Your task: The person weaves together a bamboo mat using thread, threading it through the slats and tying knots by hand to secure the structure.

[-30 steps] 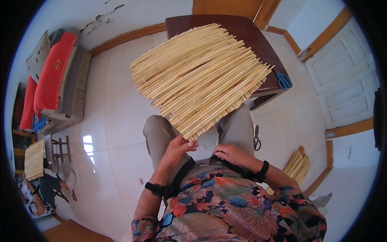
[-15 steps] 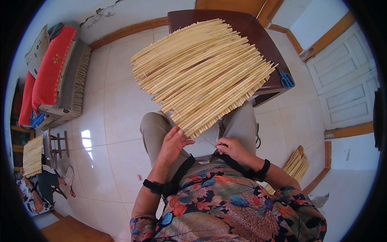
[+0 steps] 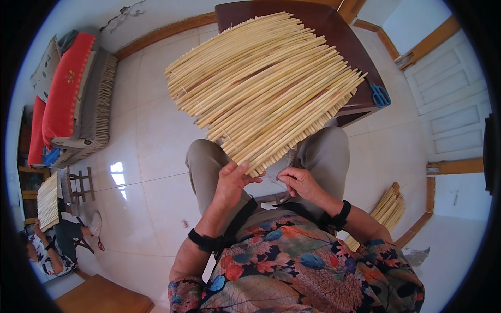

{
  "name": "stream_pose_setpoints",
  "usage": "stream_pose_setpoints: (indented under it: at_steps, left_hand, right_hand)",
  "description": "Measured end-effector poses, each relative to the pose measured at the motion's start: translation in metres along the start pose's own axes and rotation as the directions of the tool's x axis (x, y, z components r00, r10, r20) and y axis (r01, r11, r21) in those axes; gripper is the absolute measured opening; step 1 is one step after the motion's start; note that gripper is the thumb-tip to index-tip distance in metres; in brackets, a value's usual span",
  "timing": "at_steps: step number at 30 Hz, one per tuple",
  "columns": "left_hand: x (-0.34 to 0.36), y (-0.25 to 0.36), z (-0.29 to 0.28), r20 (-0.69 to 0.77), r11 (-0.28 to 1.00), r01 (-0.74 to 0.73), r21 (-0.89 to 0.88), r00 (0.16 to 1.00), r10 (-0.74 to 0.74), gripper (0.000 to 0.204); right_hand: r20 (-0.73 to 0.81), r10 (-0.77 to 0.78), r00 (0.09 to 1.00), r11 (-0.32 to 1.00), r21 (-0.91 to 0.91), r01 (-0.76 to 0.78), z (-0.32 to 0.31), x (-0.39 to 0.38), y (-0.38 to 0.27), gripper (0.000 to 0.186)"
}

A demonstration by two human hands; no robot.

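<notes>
Stick mat [image 3: 266, 88], left hand [image 3: 229, 185] gripping its corner, right hand [image 3: 302, 183] now nearer

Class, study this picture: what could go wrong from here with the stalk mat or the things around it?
The stalk mat juts past the table, its near corner at the left hand; it might sag or slip if released. The blue-handled scissors sit at the table's corner, so a bump could knock them off.
</notes>
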State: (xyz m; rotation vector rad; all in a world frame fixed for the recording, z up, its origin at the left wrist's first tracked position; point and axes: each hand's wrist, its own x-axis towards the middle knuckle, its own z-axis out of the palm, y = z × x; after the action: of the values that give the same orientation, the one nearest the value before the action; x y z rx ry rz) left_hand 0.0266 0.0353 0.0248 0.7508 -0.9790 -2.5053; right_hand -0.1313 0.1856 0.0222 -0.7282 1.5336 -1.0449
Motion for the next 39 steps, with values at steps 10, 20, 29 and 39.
stream_pose_setpoints:
  at_steps: [10, 20, 29, 39]
  left_hand:
    - [-0.006, 0.013, 0.021, -0.083, 0.999, 0.045, 0.002, 0.996, -0.045, 0.042]
    - [-0.003, 0.013, 0.042, -0.234, 0.982, 0.009, 0.186, 0.971, 0.035, 0.038]
    - [-0.003, 0.01, 0.036, -0.274, 0.994, 0.011, 0.113, 0.961, 0.021, 0.032]
    - [0.007, 0.002, 0.006, -0.237, 0.985, 0.112, 0.13, 0.968, -0.079, 0.042]
  right_hand:
    - [-0.042, -0.007, 0.999, 0.991, 0.133, 0.012, 0.004, 0.021, 0.004, 0.018]
    - [-0.031, -0.084, 0.996, 0.939, 0.332, 0.09, 0.014, 0.042, 0.006, 0.017]
    - [0.0, -0.055, 0.999, 0.965, 0.257, 0.053, 0.005, 0.034, -0.004, 0.017]
    - [0.019, -0.552, 0.834, 0.61, -0.673, 0.419, -0.042, -0.018, -0.04, 0.01]
